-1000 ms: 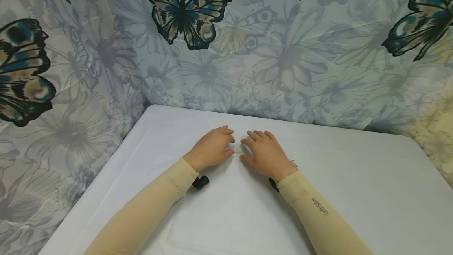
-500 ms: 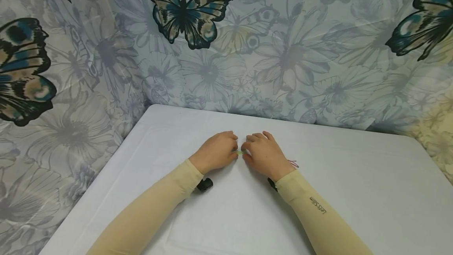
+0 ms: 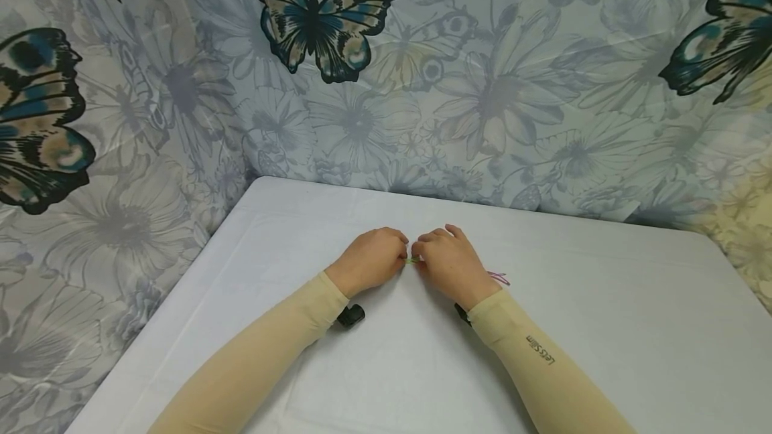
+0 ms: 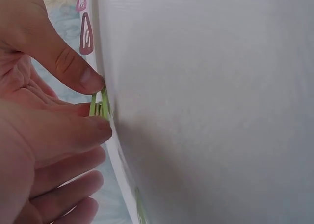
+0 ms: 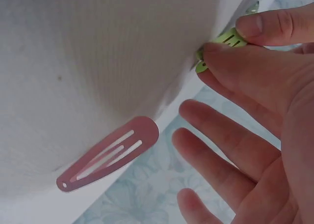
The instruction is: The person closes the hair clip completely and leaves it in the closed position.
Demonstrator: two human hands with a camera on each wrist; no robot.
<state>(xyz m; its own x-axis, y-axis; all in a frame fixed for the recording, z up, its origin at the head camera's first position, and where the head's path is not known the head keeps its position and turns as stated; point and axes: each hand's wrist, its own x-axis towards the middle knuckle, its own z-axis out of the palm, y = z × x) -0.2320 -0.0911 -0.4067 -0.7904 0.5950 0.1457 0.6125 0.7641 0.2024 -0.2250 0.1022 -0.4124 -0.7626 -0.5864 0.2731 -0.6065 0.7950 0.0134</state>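
Observation:
Near the middle of the table, my left hand [image 3: 370, 260] and right hand [image 3: 452, 263] meet at a small green snap hair clip [image 3: 412, 260]. In the right wrist view the clip [image 5: 231, 38] shows slots along its body and a small hole at its narrow end. Thumb and index finger of my right hand [image 5: 265, 86] pinch that end. My left hand [image 4: 54, 135] pinches the other part, and the fingertips cover much of the clip. The remaining right fingers are spread loosely. A pink hair clip [image 5: 110, 153] lies on the table beside my right hand.
Pink clips [image 3: 498, 278] lie just right of my right wrist on the white table [image 3: 603, 327]. Another green piece [image 4: 140, 207] lies past my left hand, partly cut off. A butterfly-print cloth [image 3: 482, 86] hangs behind the table. Black wrist cameras [image 3: 352, 315] hang under the wrists.
My left hand has moved right, towards my right hand, and the gap between them has narrowed. Fingers of both hands have drawn in on the green clip. More of the pink clips shows.

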